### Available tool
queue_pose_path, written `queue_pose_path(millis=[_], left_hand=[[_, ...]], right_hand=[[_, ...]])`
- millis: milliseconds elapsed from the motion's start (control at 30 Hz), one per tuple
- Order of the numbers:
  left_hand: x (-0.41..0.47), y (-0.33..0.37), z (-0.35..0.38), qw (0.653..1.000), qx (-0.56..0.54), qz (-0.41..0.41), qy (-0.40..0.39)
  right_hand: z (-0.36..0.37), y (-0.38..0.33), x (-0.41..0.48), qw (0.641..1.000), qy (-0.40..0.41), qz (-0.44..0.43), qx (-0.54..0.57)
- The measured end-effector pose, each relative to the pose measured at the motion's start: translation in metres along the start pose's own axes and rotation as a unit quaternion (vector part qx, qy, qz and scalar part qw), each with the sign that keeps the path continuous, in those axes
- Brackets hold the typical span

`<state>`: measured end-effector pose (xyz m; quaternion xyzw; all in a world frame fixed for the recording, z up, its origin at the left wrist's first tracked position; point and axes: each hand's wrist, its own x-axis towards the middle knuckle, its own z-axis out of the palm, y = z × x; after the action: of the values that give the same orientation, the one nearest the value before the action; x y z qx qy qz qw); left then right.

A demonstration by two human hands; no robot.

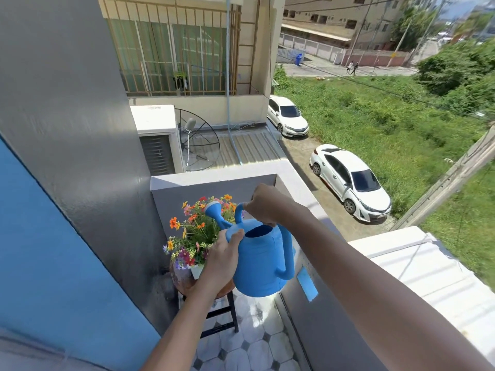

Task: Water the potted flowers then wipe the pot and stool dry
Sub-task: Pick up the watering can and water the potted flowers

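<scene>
I see a blue plastic watering can held above the stool, tilted with its spout and rose reaching over the blooms; my right hand grips its top handle and my left hand braces its side. The potted flowers, orange, red, yellow and purple on green stems, stand in a white pot of which only a corner shows. The pot rests on a round brown-topped stool with dark legs, set in the balcony corner.
</scene>
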<state>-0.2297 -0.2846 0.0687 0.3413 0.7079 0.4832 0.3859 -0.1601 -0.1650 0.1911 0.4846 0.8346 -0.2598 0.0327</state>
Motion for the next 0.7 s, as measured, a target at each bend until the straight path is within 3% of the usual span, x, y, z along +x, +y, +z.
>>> queue_pose_path(millis=[300,500,700], left_hand=[[0.007,-0.007,0.017,0.999,0.035,0.041,-0.002],[0.018,-0.007,0.046,0.992,0.094,0.081,-0.038],[0.032,-0.006,0.113,0.989,0.106,0.066,-0.081]], right_hand=[[0.026,0.051,-0.023,0.973,0.022,0.036,0.229],[0.049,0.097,-0.047,0.886,0.066,0.091,0.449],[0.062,0.15,-0.06,0.776,0.158,0.143,0.593]])
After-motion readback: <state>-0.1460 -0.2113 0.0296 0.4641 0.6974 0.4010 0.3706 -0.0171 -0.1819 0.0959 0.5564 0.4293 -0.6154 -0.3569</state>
